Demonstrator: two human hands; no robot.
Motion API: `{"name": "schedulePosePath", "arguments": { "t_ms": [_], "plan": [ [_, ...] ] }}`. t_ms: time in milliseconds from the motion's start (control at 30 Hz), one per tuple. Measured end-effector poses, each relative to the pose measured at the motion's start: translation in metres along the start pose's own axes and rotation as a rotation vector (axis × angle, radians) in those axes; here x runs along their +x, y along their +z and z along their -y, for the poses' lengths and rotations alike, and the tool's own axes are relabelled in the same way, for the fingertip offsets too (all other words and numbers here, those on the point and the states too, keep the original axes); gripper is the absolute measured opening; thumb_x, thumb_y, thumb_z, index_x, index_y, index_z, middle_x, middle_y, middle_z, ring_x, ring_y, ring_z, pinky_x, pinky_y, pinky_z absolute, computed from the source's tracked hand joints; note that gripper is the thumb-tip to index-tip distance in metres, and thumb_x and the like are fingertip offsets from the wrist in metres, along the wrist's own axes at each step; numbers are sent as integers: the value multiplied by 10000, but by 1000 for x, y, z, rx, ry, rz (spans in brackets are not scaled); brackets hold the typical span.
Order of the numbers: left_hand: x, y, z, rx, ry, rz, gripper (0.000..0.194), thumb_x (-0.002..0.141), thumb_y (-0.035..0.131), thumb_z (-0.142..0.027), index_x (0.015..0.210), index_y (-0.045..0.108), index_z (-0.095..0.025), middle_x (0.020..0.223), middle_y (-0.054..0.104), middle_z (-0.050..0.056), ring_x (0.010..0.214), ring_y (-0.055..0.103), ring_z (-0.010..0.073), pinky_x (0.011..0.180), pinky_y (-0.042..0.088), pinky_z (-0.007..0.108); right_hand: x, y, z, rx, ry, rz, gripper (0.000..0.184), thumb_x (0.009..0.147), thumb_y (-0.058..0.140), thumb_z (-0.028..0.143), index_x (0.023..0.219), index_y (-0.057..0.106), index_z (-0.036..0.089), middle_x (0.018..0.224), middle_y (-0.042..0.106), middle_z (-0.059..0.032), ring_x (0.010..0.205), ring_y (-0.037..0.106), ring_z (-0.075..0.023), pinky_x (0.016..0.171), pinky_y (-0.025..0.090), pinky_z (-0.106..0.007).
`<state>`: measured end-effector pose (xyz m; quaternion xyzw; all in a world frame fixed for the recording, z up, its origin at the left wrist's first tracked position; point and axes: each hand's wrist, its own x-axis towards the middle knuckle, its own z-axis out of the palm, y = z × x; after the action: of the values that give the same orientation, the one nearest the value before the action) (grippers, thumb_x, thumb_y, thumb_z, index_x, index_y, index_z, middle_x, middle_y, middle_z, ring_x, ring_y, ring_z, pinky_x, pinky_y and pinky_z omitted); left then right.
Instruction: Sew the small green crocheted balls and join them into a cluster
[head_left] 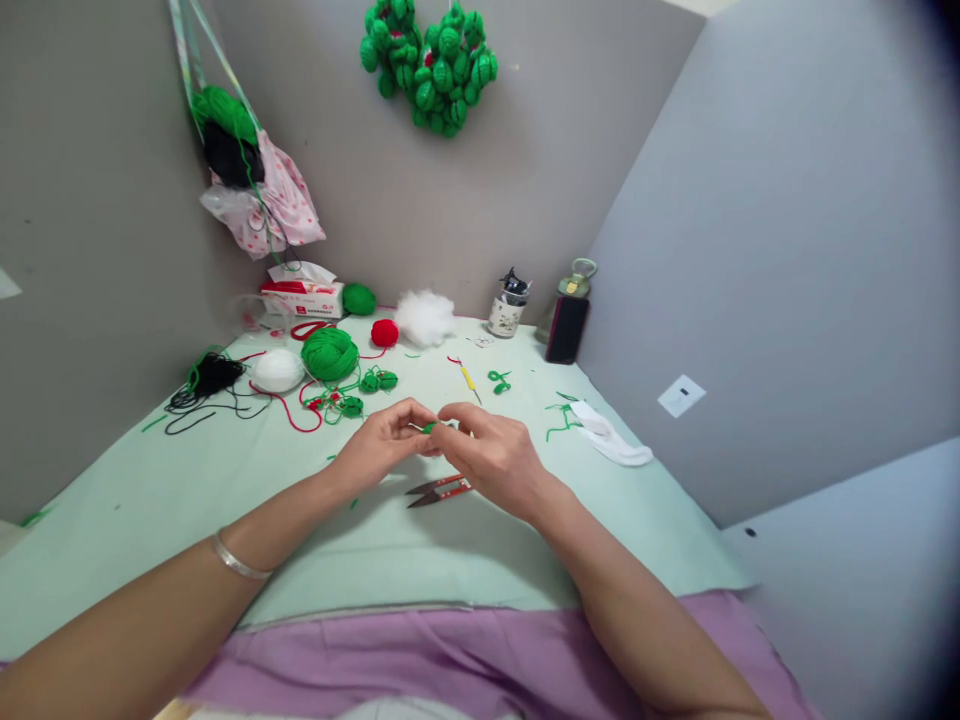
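Over the middle of the table, my left hand (386, 435) and my right hand (495, 455) meet at the fingertips. Pinched between them is a small green crochet piece (429, 428), mostly covered by my fingers. Under my right hand lie thread snips (435, 491) with orange handles, partly hidden. Just beyond my hands are a yellow-handled crochet hook (468, 378) and small green crocheted pieces (501, 382). Round green crocheted pieces (377, 380) lie to the left, near a tangle of red and green yarn (330, 402).
Green (330, 354), white (277, 370) and red (385, 333) yarn balls sit at the back left, near black yarn (214, 375) and a tissue box (304, 298). White stuffing (425, 317), a jar (508, 308) and a phone (568, 330) stand along the back.
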<state>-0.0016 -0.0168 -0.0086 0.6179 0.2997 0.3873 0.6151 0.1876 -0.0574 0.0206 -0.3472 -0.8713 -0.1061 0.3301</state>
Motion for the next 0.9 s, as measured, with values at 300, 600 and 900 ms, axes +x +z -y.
{"name": "schedulePosePath", "arguments": {
  "t_ms": [300,600,900],
  "plan": [
    [7,-11,1,124,47,-207,305,758,756,-340,978,602,-192,937,655,16,882,662,195,806,468,323,-7,-85,22,1227,224,-106,91,965,546,198,942,634,206,585,653,14,438,568,-97,423,412,-208],
    [7,-13,0,84,150,-216,285,774,755,-320,981,605,-192,997,657,43,993,624,199,903,464,342,-12,-101,27,1301,66,-75,122,950,572,239,978,690,220,462,454,55,338,413,-71,375,348,-207],
    [-2,-3,-7,-73,82,-90,352,865,683,-373,1173,578,-240,1017,595,14,888,648,168,910,485,356,5,-25,6,510,383,-79,219,992,468,215,1091,663,221,841,601,-32,725,544,-131,681,458,-278]
  ]
}}
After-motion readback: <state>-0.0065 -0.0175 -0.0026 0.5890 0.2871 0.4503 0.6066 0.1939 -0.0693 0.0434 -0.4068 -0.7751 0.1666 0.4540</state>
